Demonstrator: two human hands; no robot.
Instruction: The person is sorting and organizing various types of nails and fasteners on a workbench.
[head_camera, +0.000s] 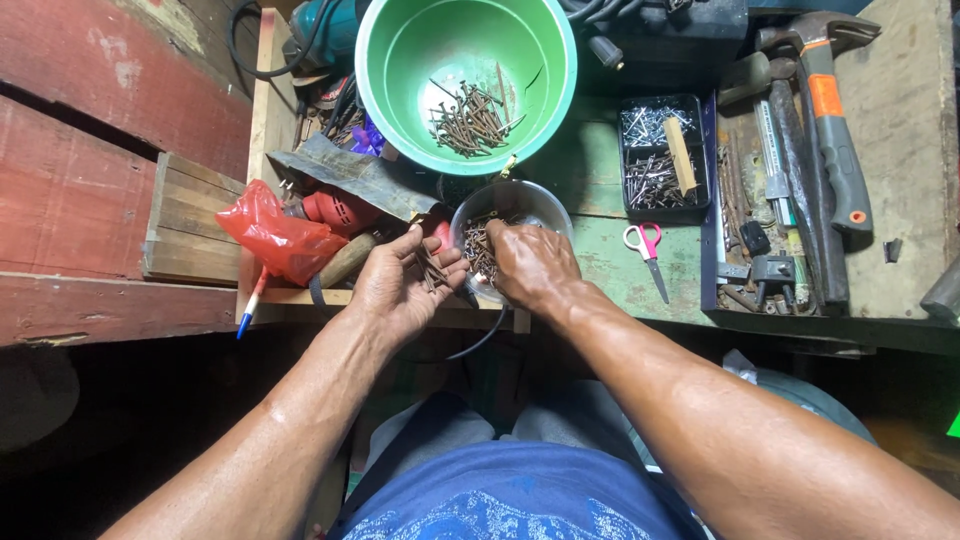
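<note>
Left hand (405, 285): cupped half open, holding a few rusty nails (432, 272); keep it level
Right hand (530, 265): fingers curled inside the clear bowl (540, 203), grip hidden; pinch 1 nail each time

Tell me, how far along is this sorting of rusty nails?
Done: a pile of rusty nails already lies in the green bucket. In hand: the left hand cups a few nails while the right hand reaches into the clear container. Left: that container holds more nails.

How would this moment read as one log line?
left hand: holds rusty nails | right hand: reaching into clear container | green bucket: more nails
</note>
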